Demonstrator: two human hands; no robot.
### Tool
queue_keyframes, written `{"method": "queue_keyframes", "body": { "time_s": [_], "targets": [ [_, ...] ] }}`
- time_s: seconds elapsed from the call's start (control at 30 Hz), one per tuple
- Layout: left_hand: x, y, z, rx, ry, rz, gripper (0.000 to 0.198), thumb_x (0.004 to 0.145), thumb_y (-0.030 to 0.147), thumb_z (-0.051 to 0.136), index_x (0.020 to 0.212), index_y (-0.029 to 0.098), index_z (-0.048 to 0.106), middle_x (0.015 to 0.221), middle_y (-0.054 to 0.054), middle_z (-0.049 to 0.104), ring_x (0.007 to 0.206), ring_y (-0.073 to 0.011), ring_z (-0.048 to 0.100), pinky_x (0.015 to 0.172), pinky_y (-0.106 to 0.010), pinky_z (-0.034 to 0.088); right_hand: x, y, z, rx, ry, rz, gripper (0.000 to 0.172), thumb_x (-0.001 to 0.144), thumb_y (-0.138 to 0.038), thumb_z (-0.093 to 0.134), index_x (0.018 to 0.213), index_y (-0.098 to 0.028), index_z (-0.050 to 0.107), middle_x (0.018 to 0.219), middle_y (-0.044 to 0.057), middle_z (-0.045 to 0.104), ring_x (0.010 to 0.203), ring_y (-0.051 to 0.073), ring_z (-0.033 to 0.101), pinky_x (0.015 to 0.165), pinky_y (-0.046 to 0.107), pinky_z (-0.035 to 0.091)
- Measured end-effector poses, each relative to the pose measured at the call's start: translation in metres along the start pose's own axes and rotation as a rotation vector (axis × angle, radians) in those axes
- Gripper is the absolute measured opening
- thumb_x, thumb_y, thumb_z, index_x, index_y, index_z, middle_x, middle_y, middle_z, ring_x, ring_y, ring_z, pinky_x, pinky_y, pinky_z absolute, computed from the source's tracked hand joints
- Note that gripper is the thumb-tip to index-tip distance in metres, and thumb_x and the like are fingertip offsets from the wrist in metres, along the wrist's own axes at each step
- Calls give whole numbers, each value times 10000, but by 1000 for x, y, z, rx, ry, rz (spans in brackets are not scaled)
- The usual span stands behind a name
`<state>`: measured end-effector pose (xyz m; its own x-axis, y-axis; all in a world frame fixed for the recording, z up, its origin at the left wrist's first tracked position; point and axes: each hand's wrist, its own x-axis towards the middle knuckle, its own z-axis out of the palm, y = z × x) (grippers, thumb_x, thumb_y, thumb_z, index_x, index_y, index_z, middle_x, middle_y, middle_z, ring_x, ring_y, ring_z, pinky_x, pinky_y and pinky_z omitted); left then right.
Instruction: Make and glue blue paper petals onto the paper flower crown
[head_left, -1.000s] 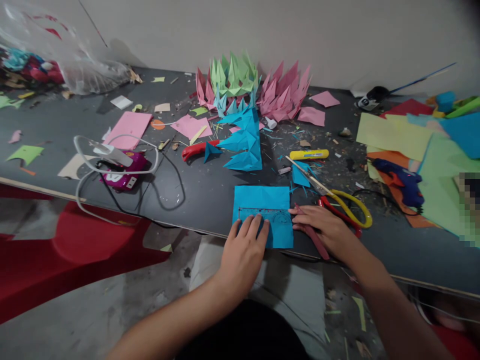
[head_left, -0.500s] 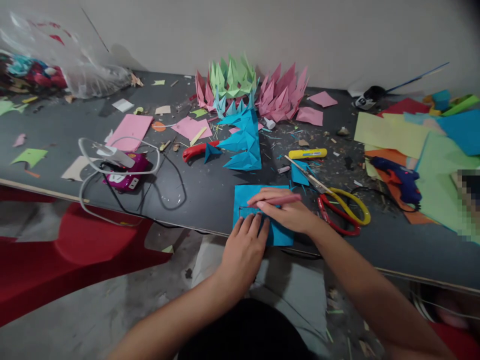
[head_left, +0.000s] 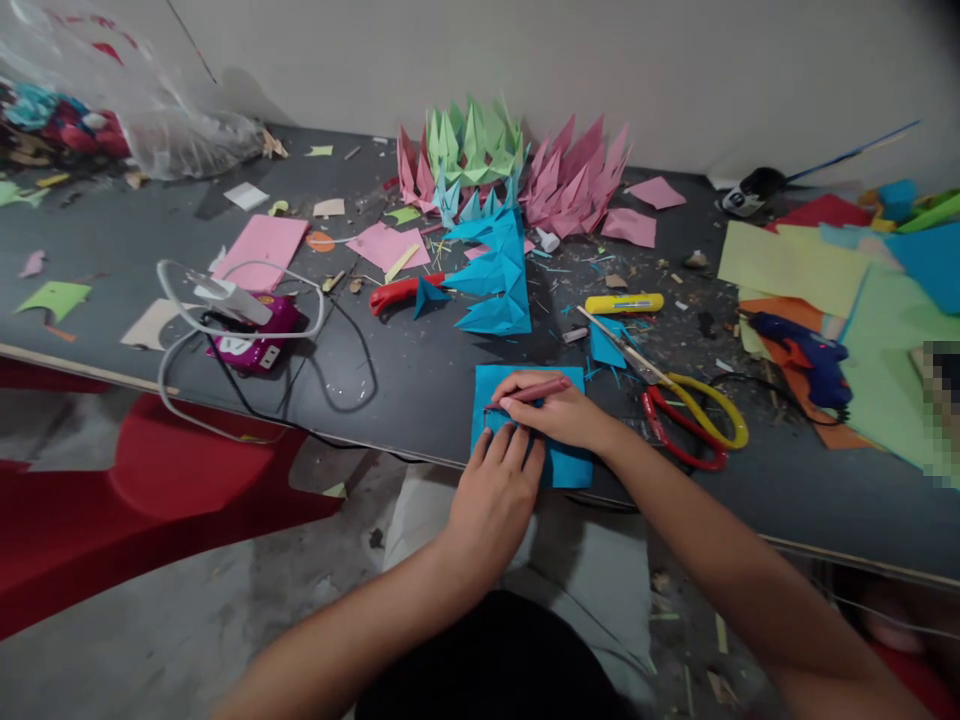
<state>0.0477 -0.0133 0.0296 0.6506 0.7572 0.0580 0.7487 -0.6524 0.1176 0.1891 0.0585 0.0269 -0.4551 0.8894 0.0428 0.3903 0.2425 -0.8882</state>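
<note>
A blue paper sheet (head_left: 566,464) lies at the near edge of the dark table (head_left: 420,380). My left hand (head_left: 495,495) presses flat on a clear ruler on the sheet's near left part. My right hand (head_left: 559,412) grips a pink pencil (head_left: 534,392), tip pointing left at the sheet's left side, just beyond my left fingers. Yellow-handled and red-handled scissors (head_left: 694,420) lie right of the sheet.
Folded blue paper pieces (head_left: 499,285), a red cutter (head_left: 394,292), a yellow glue stick (head_left: 622,303), green and pink folded crowns (head_left: 517,165) sit behind. A purple device with cables (head_left: 255,335) is left. Coloured sheets (head_left: 840,290) and a blue glue gun (head_left: 806,350) lie right.
My right hand lifted the pink pencil from the table's right side and brought it left across the blue sheet, tip now at the ruler's left end. My left hand stayed on the ruler.
</note>
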Motion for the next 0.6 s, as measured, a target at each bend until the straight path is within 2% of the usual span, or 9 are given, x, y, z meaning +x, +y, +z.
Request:
{"method": "queue_keyframes", "body": {
  "time_s": [0.27, 0.6],
  "targets": [
    [0, 1, -1, 17, 2, -3, 384, 864, 95, 381, 1230, 116, 493, 1234, -124, 541, 1145, -230, 504, 977, -411, 438, -1, -2, -2, -34, -11, 2, 118, 803, -231, 519, 800, -182, 627, 830, 20, 671, 760, 139, 610, 679, 242, 457],
    [-1, 0, 0, 11, -41, 14, 420, 862, 80, 370, 1274, 113, 444, 1289, -133, 512, 1185, -238, 480, 975, -424, 436, -14, 4, -25, -175, 48, 41, 151, 777, -244, 498, 691, -188, 608, 704, 19, 664, 653, 150, 596, 595, 254, 436]
  ]
}}
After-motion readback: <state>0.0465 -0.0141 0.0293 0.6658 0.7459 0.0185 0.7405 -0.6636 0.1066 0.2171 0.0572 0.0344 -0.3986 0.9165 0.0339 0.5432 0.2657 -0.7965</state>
